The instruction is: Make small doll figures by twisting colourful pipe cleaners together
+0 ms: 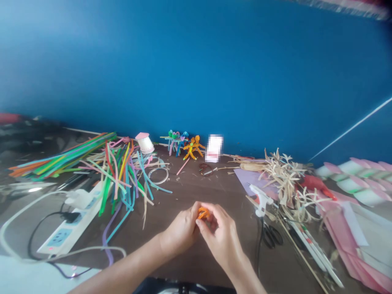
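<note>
Both of my hands meet over the front middle of the dark table. Between their fingertips is an orange pipe cleaner (203, 212), bent into a small looped shape and partly covered by the fingers. My left hand (183, 226) is closed on its left side, thumb and fingers pressed together. From the other side, my right hand (221, 228) pinches it with thumb and curled fingers. Farther back, by the wall, stand small pipe-cleaner figures: an orange and yellow pair (193, 149) and a blue, green and pink group (176, 141).
Loose coloured pipe cleaners (122, 171) lie left, beside a power strip (72, 224) with plugged cables. A white paper cup (145, 143) sits behind. To the right are a glue gun (260, 200), scissors (272, 236), dried husk flowers (283, 175) and pink paper (343, 232).
</note>
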Demonstrator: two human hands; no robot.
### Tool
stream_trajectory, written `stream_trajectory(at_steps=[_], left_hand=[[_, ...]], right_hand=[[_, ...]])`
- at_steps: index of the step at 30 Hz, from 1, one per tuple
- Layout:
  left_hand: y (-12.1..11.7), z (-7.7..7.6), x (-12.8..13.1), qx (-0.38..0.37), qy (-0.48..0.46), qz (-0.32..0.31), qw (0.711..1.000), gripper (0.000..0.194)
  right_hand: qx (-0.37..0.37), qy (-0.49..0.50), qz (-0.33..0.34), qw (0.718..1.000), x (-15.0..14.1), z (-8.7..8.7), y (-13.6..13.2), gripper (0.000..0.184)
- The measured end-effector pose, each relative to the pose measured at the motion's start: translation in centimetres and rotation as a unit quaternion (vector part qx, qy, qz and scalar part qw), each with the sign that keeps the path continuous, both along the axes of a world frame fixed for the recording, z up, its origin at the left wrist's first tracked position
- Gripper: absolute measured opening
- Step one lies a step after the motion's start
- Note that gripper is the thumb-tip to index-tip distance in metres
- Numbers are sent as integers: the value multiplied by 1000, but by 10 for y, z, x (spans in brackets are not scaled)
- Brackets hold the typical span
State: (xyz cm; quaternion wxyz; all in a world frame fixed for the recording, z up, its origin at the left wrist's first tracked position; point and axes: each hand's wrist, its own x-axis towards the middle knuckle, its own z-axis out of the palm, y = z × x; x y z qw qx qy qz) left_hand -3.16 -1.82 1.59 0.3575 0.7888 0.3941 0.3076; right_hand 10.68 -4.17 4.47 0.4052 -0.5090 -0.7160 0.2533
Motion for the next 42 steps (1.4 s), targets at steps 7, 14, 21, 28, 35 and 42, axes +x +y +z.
stream_trajectory(at_steps=[7,14,21,28,35,42], left_hand=[[4,0,0,-30,0,16,999,20],[6,12,-4,-109,-60,-29,992,17],[7,20,-6,-198,-71,-101,972,25],[8,22,-9,-209,-40,-145,966,22],[4,15,-4,-160,-58,-53,984,16],[1,5,-1,-22,10,38,999,10]], right_hand=[[-14,20,5,1000,-3,-2,-3,31],[-18,0,33,999,2,-3,-2,38],[-34,-23,57,998,11,5,1,38],[-84,3,124,989,12,18,1,31],[-99,65,86,989,13,9,4,22],[-121,127,32,984,12,0,7,15]])
